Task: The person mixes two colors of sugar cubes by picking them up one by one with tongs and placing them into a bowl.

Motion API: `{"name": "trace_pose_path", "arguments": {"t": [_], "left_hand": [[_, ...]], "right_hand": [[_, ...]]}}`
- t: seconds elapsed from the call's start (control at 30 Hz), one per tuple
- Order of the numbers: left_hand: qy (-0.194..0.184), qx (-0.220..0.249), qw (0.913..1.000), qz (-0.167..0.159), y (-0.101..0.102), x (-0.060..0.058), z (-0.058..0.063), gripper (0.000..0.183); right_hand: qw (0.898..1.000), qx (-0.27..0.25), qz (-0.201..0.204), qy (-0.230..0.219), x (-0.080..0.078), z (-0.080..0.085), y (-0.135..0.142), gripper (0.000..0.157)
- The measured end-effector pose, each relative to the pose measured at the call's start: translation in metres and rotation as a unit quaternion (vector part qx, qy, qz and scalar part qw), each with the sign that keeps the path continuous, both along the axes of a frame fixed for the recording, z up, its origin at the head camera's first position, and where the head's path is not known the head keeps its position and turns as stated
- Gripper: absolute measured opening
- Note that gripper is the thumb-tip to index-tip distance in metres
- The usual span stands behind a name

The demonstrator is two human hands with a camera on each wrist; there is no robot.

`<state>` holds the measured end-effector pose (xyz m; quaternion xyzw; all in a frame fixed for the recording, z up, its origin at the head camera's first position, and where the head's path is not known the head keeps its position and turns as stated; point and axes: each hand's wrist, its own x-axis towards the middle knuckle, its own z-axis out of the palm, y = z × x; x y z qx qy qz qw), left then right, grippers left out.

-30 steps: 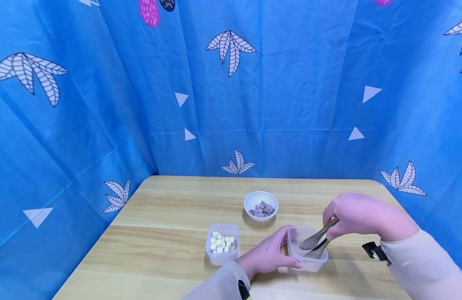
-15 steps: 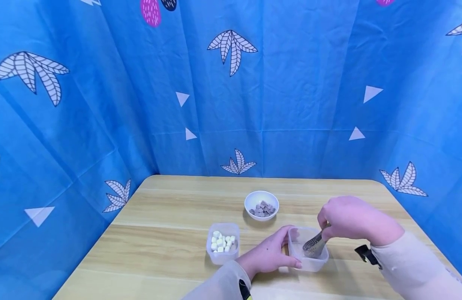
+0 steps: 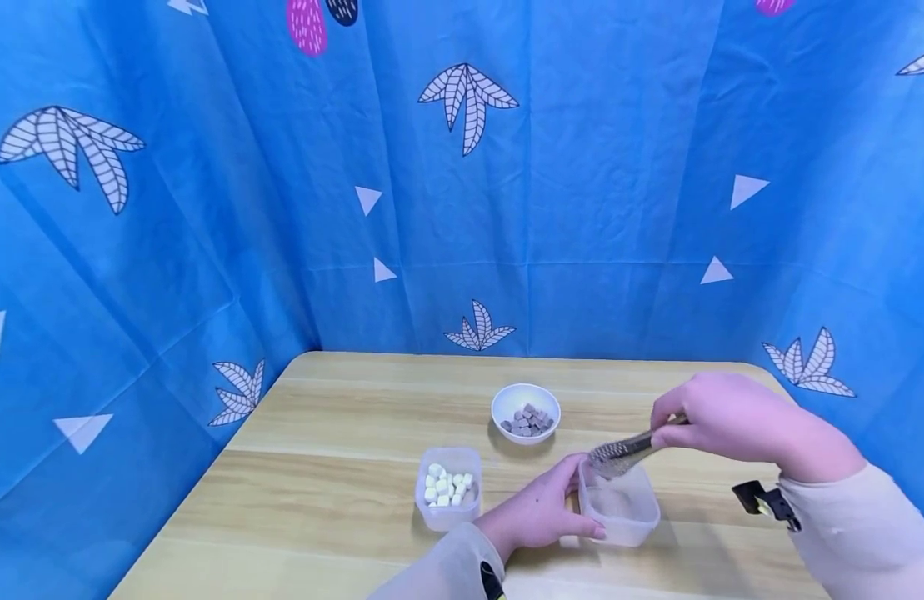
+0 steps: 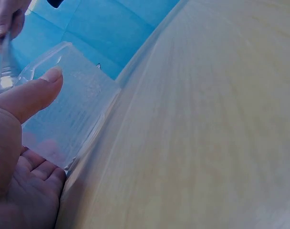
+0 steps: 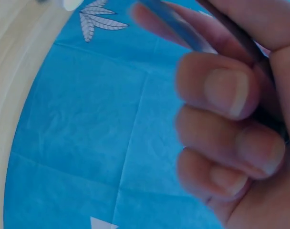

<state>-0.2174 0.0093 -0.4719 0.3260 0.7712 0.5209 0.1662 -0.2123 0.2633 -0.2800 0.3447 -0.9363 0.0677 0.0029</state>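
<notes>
My left hand (image 3: 542,510) holds a translucent plastic box (image 3: 632,530), thumb at its near side and fingers at its far left corner. In the left wrist view, the thumb and fingers lie along the walls of the box (image 4: 83,102). Metal tongs (image 3: 621,455) with perforated heads are gripped in my right hand (image 3: 735,423). They slant down leftward, their heads over the box's far left rim. Whether anything is between the heads cannot be made out. Curled fingers surround the tongs' arms in the right wrist view, where the heads are out of sight.
Left of my left hand stands a second plastic box (image 3: 448,523) with several small white cubes (image 3: 447,486). A white bowl (image 3: 525,393) with several greyish-brown cubes (image 3: 529,422) is farther back. All rest on a wooden table (image 3: 327,483) before a blue curtain (image 3: 604,167).
The tongs first dipped deep into the right-hand box and their heads came together. Now my right hand has risen, bringing them up and left to the far rim. My left hand stays put.
</notes>
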Motion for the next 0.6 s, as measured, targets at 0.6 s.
{"name": "trace_pose_path", "arguments": {"t": [0.6], "left_hand": [[-0.016,0.032,0.9991,-0.021,-0.002,-0.005,-0.004,0.088]], "right_hand": [[0.996,-0.023,-0.053,0.063,-0.072,-0.029,-0.071,0.016]]}}
